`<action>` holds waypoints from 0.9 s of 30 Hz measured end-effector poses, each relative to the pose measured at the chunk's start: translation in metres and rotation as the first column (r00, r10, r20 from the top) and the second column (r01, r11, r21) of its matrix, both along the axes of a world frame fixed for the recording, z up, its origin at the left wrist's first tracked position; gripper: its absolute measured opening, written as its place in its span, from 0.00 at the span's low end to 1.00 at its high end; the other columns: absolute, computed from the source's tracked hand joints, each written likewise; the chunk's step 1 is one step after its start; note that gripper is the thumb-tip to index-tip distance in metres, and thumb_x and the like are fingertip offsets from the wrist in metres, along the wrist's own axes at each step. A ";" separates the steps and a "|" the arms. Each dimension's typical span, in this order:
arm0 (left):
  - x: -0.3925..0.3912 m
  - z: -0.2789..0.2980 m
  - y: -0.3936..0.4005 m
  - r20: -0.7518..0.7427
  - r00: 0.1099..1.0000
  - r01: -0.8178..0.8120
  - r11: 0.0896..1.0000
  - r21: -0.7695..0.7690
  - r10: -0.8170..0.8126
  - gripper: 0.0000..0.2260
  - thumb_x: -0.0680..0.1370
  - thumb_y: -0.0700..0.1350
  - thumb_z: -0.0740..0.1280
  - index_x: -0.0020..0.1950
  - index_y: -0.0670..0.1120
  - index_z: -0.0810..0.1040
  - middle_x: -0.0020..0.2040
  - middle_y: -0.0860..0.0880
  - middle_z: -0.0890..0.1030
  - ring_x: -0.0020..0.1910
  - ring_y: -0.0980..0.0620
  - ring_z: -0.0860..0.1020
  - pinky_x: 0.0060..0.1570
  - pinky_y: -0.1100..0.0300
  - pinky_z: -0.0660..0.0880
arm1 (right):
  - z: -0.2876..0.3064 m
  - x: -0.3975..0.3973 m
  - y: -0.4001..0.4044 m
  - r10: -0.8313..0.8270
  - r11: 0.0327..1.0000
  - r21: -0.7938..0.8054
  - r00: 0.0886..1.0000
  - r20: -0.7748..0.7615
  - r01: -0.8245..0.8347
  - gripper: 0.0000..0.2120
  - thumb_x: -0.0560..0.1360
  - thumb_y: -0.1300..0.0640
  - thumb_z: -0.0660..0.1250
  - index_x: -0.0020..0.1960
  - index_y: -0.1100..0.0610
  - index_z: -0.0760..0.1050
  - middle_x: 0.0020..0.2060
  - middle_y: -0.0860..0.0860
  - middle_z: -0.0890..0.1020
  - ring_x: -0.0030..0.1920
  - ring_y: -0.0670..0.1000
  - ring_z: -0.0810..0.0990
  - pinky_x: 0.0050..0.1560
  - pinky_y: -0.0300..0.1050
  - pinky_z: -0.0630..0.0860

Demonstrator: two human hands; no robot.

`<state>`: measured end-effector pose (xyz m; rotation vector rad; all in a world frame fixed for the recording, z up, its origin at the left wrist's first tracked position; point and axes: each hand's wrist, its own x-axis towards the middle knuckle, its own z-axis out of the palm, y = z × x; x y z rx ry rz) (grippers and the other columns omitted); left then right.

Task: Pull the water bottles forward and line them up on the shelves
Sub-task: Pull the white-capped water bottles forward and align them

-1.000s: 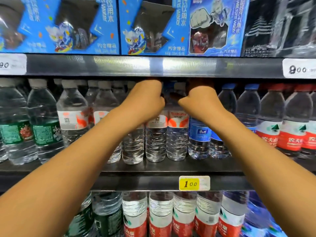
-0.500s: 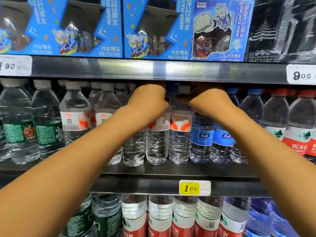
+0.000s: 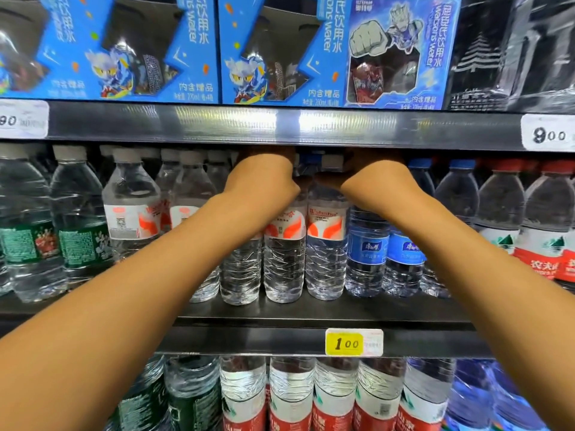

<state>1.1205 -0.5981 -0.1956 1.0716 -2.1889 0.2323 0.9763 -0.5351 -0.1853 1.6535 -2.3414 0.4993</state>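
Note:
On the middle shelf [image 3: 311, 312] stand rows of clear water bottles. My left hand [image 3: 261, 181] is curled over the necks of the orange-and-white labelled bottles [image 3: 283, 241], its fingers hidden behind their tops. My right hand [image 3: 373, 185] is curled over the top of a blue-labelled bottle [image 3: 367, 247]. Its thumb touches the neck of the white-capped orange-and-white bottle [image 3: 326, 231] between the two hands. Both sets of fingertips are hidden under the upper shelf edge [image 3: 280, 126].
Green-labelled bottles [image 3: 81, 244] stand at the left and red-capped, red-labelled bottles [image 3: 535, 244] at the right. Blue boxed water packs [image 3: 130, 48] sit on the top shelf. More bottles [image 3: 292, 396] fill the shelf below. A yellow price tag [image 3: 345, 343] hangs on the shelf front.
Both hands have reached slightly deeper under the upper shelf edge, and my view has come closer. The bottles stand in about the same places.

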 end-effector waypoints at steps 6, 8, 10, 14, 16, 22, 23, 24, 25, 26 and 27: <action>0.013 0.009 0.002 0.036 0.999 0.017 0.993 0.116 -0.021 0.16 0.76 0.42 0.63 0.30 0.43 0.64 0.29 0.47 0.66 0.28 0.51 0.63 0.26 0.58 0.58 | 0.003 -0.006 0.003 0.028 0.999 0.020 0.998 0.060 -0.030 0.22 0.81 0.46 0.58 0.50 0.66 0.76 0.44 0.61 0.81 0.38 0.54 0.73 0.38 0.47 0.66; 0.015 0.011 -0.001 0.049 0.999 -0.013 0.992 0.125 0.006 0.14 0.77 0.43 0.63 0.31 0.42 0.67 0.29 0.47 0.67 0.28 0.52 0.63 0.26 0.58 0.59 | 0.005 -0.004 0.005 -0.013 0.998 0.062 0.998 0.059 0.009 0.19 0.81 0.49 0.57 0.42 0.63 0.73 0.35 0.60 0.76 0.34 0.52 0.65 0.34 0.46 0.60; 0.015 0.010 -0.004 0.061 0.998 -0.036 0.994 0.100 0.030 0.15 0.77 0.45 0.64 0.32 0.43 0.68 0.29 0.47 0.67 0.28 0.52 0.64 0.26 0.58 0.58 | 0.006 -0.002 0.003 -0.006 0.999 0.049 0.998 0.070 0.002 0.21 0.81 0.45 0.56 0.42 0.61 0.74 0.37 0.60 0.76 0.33 0.54 0.67 0.33 0.46 0.62; 0.011 0.007 -0.004 0.055 0.998 -0.033 0.999 0.030 0.031 0.21 0.78 0.46 0.66 0.27 0.43 0.64 0.26 0.46 0.65 0.26 0.51 0.62 0.25 0.58 0.55 | 0.003 0.002 -0.002 -0.029 0.999 0.044 0.995 0.100 0.025 0.17 0.81 0.50 0.58 0.56 0.60 0.79 0.53 0.59 0.81 0.50 0.59 0.79 0.50 0.46 0.72; 0.012 0.006 -0.002 0.046 0.999 -0.021 1.000 0.010 0.020 0.23 0.78 0.45 0.67 0.26 0.44 0.62 0.25 0.47 0.63 0.25 0.51 0.61 0.25 0.58 0.54 | 0.003 0.001 -0.001 -0.038 0.999 0.034 0.984 0.175 0.032 0.15 0.81 0.53 0.58 0.57 0.62 0.78 0.50 0.57 0.79 0.48 0.56 0.75 0.47 0.44 0.69; 0.015 0.007 -0.003 0.029 0.999 -0.015 1.000 0.027 0.014 0.22 0.78 0.47 0.66 0.26 0.43 0.64 0.26 0.46 0.65 0.26 0.50 0.62 0.25 0.58 0.55 | 0.011 0.005 0.015 0.057 0.998 -0.043 0.971 0.234 -0.049 0.18 0.78 0.46 0.62 0.47 0.61 0.80 0.45 0.57 0.81 0.45 0.57 0.79 0.47 0.51 0.77; 0.015 0.007 -0.005 0.028 1.000 -0.014 0.999 0.029 0.013 0.21 0.78 0.48 0.66 0.28 0.42 0.67 0.26 0.46 0.66 0.26 0.50 0.63 0.25 0.58 0.55 | 0.011 0.008 0.016 0.001 1.000 0.005 0.987 0.158 -0.002 0.18 0.79 0.48 0.60 0.40 0.60 0.77 0.39 0.56 0.79 0.38 0.55 0.76 0.39 0.48 0.73; 0.014 0.007 -0.005 0.027 1.000 -0.009 1.000 0.030 0.008 0.19 0.78 0.49 0.65 0.31 0.40 0.71 0.27 0.46 0.68 0.27 0.50 0.64 0.25 0.58 0.56 | 0.012 0.011 0.015 -0.037 0.999 0.008 0.994 0.098 0.036 0.19 0.80 0.49 0.58 0.37 0.60 0.73 0.37 0.56 0.76 0.34 0.54 0.73 0.36 0.47 0.69; 0.013 0.007 -0.006 0.025 1.000 -0.005 1.000 0.030 0.004 0.16 0.78 0.50 0.65 0.35 0.40 0.75 0.29 0.46 0.69 0.28 0.50 0.65 0.26 0.58 0.57 | 0.012 0.013 0.014 -0.050 0.999 0.006 0.997 0.057 0.050 0.19 0.80 0.48 0.57 0.38 0.60 0.73 0.38 0.56 0.76 0.35 0.55 0.72 0.38 0.47 0.67; 0.013 0.008 -0.006 0.029 1.000 -0.006 1.000 0.029 0.005 0.14 0.78 0.50 0.65 0.39 0.40 0.77 0.30 0.46 0.70 0.28 0.50 0.65 0.26 0.59 0.58 | 0.011 0.012 0.012 -0.043 0.999 0.000 0.998 0.047 0.043 0.19 0.80 0.46 0.57 0.42 0.60 0.75 0.43 0.58 0.78 0.38 0.57 0.74 0.42 0.46 0.68; 0.012 0.008 -0.006 0.036 0.999 -0.013 0.999 0.031 0.012 0.14 0.78 0.49 0.65 0.37 0.40 0.76 0.29 0.47 0.69 0.28 0.50 0.65 0.26 0.58 0.57 | 0.011 0.012 0.011 -0.039 0.999 -0.008 0.998 0.042 0.039 0.18 0.80 0.46 0.58 0.46 0.60 0.77 0.49 0.59 0.80 0.42 0.58 0.76 0.44 0.46 0.69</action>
